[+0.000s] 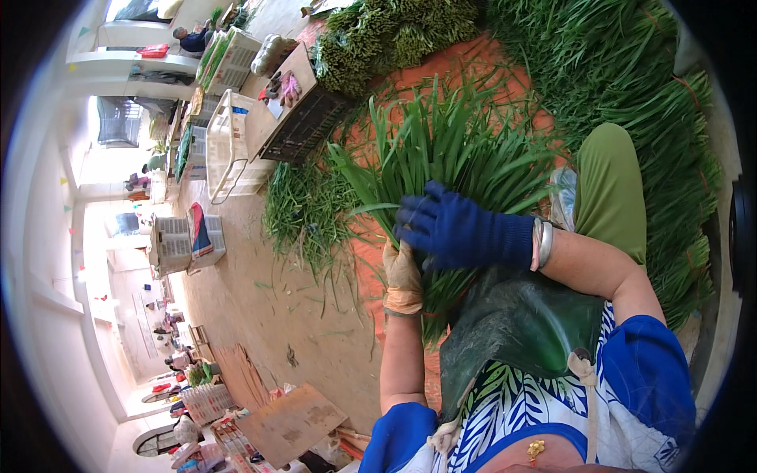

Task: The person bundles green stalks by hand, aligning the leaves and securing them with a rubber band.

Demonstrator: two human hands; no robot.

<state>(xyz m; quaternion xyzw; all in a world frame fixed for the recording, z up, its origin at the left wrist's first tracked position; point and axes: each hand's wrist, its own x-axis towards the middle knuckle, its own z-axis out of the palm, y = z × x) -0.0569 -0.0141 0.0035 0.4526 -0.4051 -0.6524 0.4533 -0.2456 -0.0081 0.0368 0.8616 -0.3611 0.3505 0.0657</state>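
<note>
A loose bunch of long flat green leaves, likely garlic chives, fans out before me above my lap. My left hand, in a tan and orange glove, grips the bunch from its left side. Across the leaves lies my right hand in a dark blue knit glove, its fingertips next to the left hand. Its fingers are slightly blurred, and whether they pinch any leaves is hidden. The lower ends of the bunch hang over a dark green plastic apron on my lap.
Tied bundles of the same greens are piled along the right. More bundles, cut ends outward, form a stack. Loose trimmings litter the floor beside an orange sheet. Gloves lie on a board-topped crate. A person sits far off.
</note>
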